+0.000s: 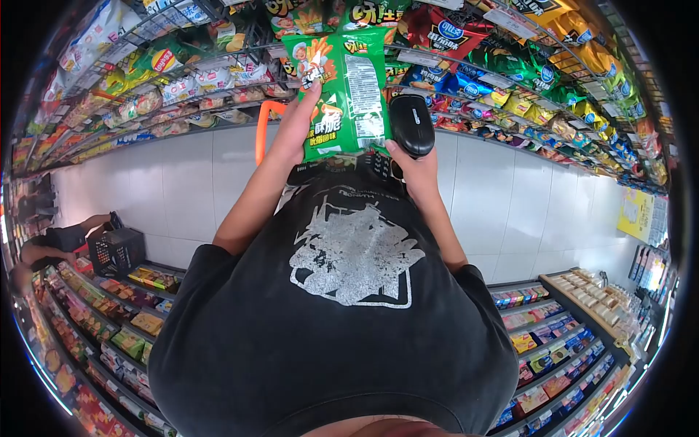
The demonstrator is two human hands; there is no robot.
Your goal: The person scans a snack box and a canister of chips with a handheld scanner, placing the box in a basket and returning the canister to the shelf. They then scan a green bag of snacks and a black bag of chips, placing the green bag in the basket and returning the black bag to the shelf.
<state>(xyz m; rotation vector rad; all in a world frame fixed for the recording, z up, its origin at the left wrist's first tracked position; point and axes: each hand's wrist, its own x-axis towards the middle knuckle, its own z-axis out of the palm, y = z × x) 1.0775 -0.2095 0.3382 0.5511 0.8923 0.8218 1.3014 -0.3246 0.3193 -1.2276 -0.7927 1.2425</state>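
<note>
My left hand (298, 116) holds a green snack bag (346, 95) up in front of me, its back label facing me. My right hand (413, 164) grips a black handheld scanner (411, 125) right beside the bag's lower right corner. Both hands are raised in front of shelves full of snack bags (466, 44). My black T-shirt with a grey print (349, 255) fills the lower middle of the view.
An orange basket handle (263, 127) shows behind my left forearm. A white tiled aisle floor (182, 189) runs left and right. Low shelves of packaged goods (553, 349) stand behind me. Another person (51, 244) crouches at the left by a black basket (116, 251).
</note>
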